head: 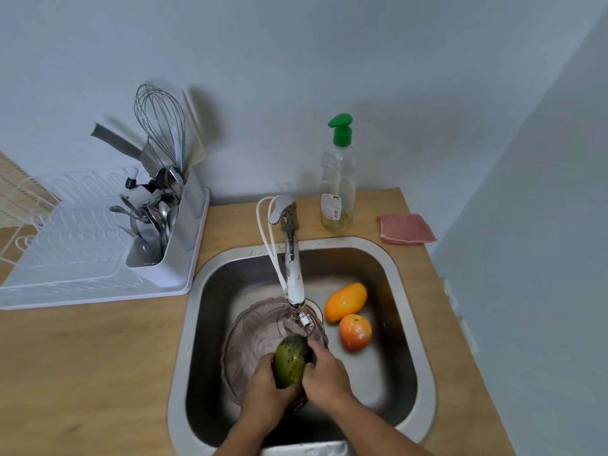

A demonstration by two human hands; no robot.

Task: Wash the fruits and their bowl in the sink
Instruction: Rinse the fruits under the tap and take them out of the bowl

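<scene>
Both hands are closed around 1 green fruit (291, 360), the left hand (263, 388) cupping its lower side and the right hand (324, 373) pressing its other flank, holding it just under the faucet (293, 268) spout and above the bowl (253, 337). The clear bowl sits on the sink (408, 324) floor directly beneath the faucet. 2 orange fruits (345, 301) (355, 332) lie on the sink floor to the right of the faucet, touching or nearly touching each other. Whether water is running cannot be confirmed. Risk assessment: a wet, smooth fruit may slip from the grip and strike the bowl below, possibly chipping it. Flow hitting the fruit could also splash over the sink rim onto the bench (98, 373). The soap bottle (338, 189) stands behind the faucet, unused.
</scene>
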